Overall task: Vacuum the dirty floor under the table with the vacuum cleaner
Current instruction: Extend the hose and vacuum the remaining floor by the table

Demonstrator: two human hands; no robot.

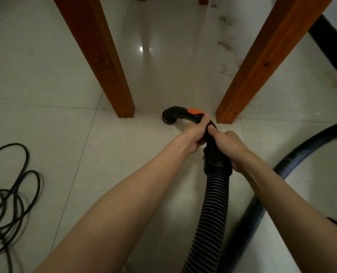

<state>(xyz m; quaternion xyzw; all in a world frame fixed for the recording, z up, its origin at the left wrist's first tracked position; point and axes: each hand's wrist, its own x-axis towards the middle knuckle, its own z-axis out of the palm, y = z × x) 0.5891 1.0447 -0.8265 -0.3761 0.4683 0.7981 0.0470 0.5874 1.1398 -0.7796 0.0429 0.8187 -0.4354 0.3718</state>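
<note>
Pale glossy floor tiles (45,123) filled the view, with two wooden table legs rising from them ahead of the hands. Both hands were clamped on the vacuum cleaner's black handle (213,142): the left hand (193,134) was wrapped round it nearer the nozzle, just behind the orange switch (194,111), and the right hand (232,146) was closed round the collar where the ribbed hose (213,203) joins. This two-handed hold was judged to serve steering, the front hand aiming the tip and the rear hand taking the hose's drag. The curved nozzle end (168,117) was turned down to the floor just ahead of the left hand, between the two legs, at the threshold of the space under the table.

Beyond the hands, the left table leg (104,62) stood ahead and to the left, the right table leg (262,62) ahead and close to the right hand. Grey smears of dirt (225,44) were seen farther ahead, along the inner side of the right leg; this patch was judged not yet reached. The right leg was likely to crowd any sweep toward it. Hose looped away behind the right arm, and a tangled black power cord (12,194) lay well to the left of the left arm.
</note>
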